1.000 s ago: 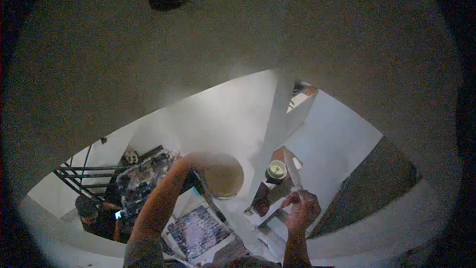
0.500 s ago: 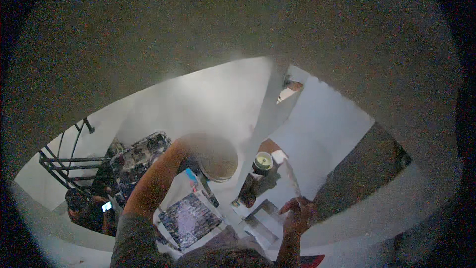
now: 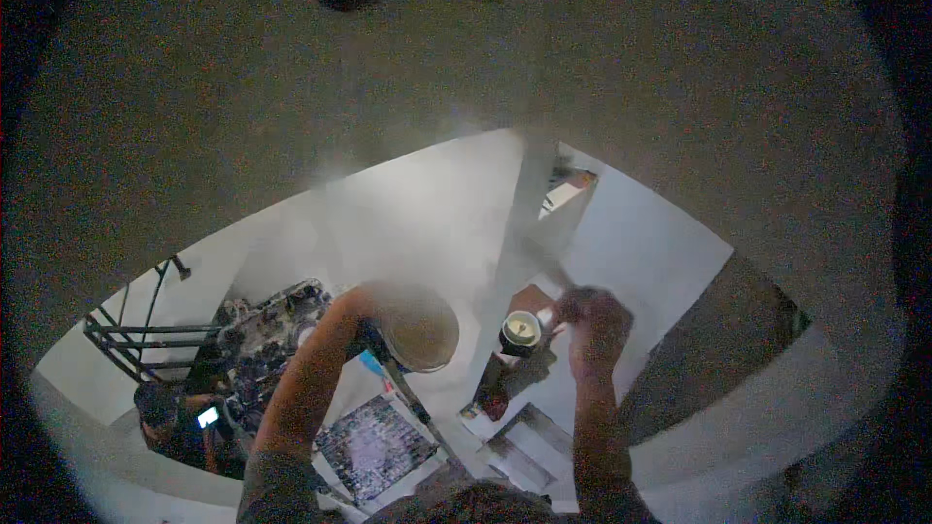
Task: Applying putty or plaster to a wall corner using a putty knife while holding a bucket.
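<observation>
Right hand (image 3: 596, 318) is out front, badly motion-blurred; can't tell if the fingers are spread, pressed together or pinching something. Dim slim streak (image 3: 547, 260) runs up-left from it, possibly a tool, too smeared to confirm.

Left hand (image 3: 363, 303) is at the left edge of the round tan thing (image 3: 422, 332). Fingers don't resolve, so grip can't be told either. Round thing shows a pale edge along its bottom; tub or flat board, unclear.

Pointers, judging by this pose: keep the left wrist stiff and the round thing level, so anything loose on it stays put. Hold it nearer the right hand to cut reach. If the streak is a tool: light hold, steady wrist, even pressure, no flicking.

White-rimmed cup (image 3: 522, 329) with pale contents shows just left of the right hand; depth unclear, so give it room. Speckled square mat (image 3: 377, 448) lies lower, between the forearms. Co-worker (image 3: 175, 442) with a lit screen (image 3: 208, 417) is far left, below dark railing (image 3: 160, 342); mind the left elbow.
</observation>
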Motion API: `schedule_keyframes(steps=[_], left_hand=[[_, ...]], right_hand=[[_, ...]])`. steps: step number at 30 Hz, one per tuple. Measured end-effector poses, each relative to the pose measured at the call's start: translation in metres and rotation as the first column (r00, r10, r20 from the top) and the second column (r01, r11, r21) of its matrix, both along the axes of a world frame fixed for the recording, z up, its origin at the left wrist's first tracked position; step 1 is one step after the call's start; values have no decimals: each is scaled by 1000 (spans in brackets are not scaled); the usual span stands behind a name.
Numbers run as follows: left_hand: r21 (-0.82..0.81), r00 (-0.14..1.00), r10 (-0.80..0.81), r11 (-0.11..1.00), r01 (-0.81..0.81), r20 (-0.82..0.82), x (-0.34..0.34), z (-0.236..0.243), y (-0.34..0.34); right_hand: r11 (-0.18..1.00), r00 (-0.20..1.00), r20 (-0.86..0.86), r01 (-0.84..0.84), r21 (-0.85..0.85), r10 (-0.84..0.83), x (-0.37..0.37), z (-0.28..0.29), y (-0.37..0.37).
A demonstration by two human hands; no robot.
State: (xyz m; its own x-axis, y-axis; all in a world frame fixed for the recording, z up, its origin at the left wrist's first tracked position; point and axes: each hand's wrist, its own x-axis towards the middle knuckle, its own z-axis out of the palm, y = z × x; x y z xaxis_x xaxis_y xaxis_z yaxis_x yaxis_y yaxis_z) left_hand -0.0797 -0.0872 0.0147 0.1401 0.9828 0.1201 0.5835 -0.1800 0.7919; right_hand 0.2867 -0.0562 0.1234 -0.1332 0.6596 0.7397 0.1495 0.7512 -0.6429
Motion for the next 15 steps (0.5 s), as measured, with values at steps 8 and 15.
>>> schedule_keyframes(steps=[8, 15], left_hand=[[198, 928, 65, 969, -146, 367, 36, 70, -43], [142, 891, 108, 989, -49, -442, -29, -28, 10]], right_hand=[[898, 758, -509, -435, 72, 408, -51, 88, 53], [870, 694, -531, -441, 220, 486, -64, 107, 91]])
